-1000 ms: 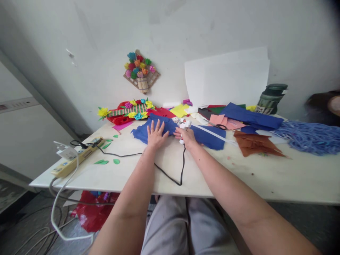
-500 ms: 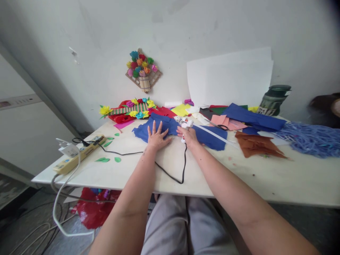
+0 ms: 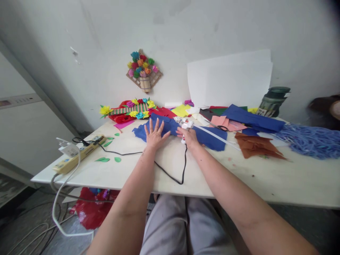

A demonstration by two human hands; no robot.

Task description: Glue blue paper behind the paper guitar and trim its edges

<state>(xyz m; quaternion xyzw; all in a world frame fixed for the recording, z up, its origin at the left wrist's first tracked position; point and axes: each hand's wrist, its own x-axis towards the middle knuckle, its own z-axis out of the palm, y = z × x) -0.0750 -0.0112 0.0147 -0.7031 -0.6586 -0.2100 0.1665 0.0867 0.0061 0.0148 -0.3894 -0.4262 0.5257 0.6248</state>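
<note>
Spread flat with fingers apart, my left hand (image 3: 156, 135) lies on a sheet of dark blue crepe paper (image 3: 214, 139) on the table. My right hand (image 3: 190, 137) is wrapped round the handle of a white hot glue gun (image 3: 186, 123), whose nozzle points up and left over the blue paper. A long white glue stick (image 3: 216, 135) sticks out of its back toward the right. From the handle's base a black cord (image 3: 170, 176) loops over the table, passes under my left forearm and runs to a power strip (image 3: 79, 154).
Several green paper leaves (image 3: 117, 159) lie at left. Behind stands a woven piece with paper flowers (image 3: 132, 109). Scissors (image 3: 221, 128), pink paper (image 3: 233, 124), brown crepe paper (image 3: 259, 145), blue strings (image 3: 313, 140) and a dark green bottle (image 3: 274, 101) are at right.
My left hand has shifted slightly left on the blue paper, its fingers still spread. My right hand and the glue gun stay almost where they were.
</note>
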